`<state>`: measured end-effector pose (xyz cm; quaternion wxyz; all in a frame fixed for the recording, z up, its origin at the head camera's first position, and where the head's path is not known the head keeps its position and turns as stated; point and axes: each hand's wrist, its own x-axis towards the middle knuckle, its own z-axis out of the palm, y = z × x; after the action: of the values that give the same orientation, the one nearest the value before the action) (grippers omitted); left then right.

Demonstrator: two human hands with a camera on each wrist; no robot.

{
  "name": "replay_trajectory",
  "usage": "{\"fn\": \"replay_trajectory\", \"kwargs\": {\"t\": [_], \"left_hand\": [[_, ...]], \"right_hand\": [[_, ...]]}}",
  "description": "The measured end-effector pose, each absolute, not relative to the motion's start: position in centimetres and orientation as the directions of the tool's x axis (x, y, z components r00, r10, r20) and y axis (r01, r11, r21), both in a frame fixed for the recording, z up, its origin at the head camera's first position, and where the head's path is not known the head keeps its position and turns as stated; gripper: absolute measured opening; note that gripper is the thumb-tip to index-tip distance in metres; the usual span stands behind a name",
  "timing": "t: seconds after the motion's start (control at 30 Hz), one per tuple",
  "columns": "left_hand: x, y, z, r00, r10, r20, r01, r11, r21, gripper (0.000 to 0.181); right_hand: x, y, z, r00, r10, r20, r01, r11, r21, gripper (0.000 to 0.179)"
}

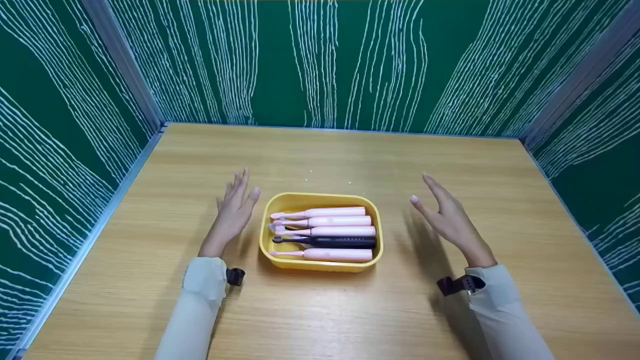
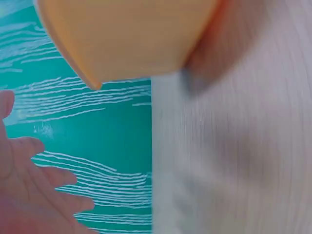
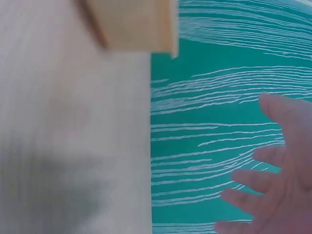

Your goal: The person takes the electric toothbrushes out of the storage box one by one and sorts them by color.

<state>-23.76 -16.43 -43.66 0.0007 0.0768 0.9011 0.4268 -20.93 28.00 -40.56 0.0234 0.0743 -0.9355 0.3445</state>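
Observation:
A yellow plastic basket (image 1: 320, 266) sits on the table between the two hands. Inside it several electric toothbrushes lie side by side, heads to the left: pink ones such as the front pink toothbrush (image 1: 337, 255), and one black toothbrush (image 1: 342, 242). To the basket's left the left hand (image 1: 234, 215) is held up with fingers spread, apart from it and holding nothing. On the other side, farther from the basket, the right hand (image 1: 448, 217) hovers with straight fingers and an empty palm. Both wrist views show the basket's outer wall (image 2: 131, 39) and the spread fingers.
The wood-grain table (image 1: 320, 320) is bounded by green panels (image 1: 272, 65) with white wavy lines at the back and both sides. Small white specks (image 1: 350, 182) lie behind the basket. Each wrist wears a dark strap (image 1: 454, 285).

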Motion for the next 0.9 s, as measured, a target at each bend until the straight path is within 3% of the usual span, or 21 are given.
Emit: {"fn": "replay_trajectory", "kwargs": {"t": [0.23,0.37,0.57,0.7,0.9], "left_hand": [[-24.0,-17.0,-43.9,-0.983,0.179,0.036,0.078,0.237,0.968,0.060],[-24.2,-16.8,-44.3,-0.983,0.184,0.000,0.015,0.078,0.997,0.060],[-24.0,-16.2,-45.4,-0.968,0.234,-0.093,-0.135,-0.169,0.976,0.057],[-23.8,-16.1,-46.0,-0.968,0.233,-0.097,-0.158,-0.260,0.952,0.055],[-23.9,-15.4,-46.6,-0.960,0.268,-0.081,-0.155,-0.266,0.952,0.055]], "right_hand": [[-21.7,27.7,-39.5,-0.976,-0.216,-0.041,-0.099,0.599,-0.795,0.074],[-22.0,27.2,-38.8,-0.958,-0.270,-0.094,-0.089,0.592,-0.801,0.069],[-22.4,26.1,-38.2,-0.907,-0.404,-0.117,-0.178,0.622,-0.763,0.054],[-22.7,25.0,-38.2,-0.860,-0.490,-0.144,-0.228,0.621,-0.750,0.050],[-23.2,23.6,-38.0,-0.762,-0.632,-0.143,-0.348,0.585,-0.732,0.045]]}}
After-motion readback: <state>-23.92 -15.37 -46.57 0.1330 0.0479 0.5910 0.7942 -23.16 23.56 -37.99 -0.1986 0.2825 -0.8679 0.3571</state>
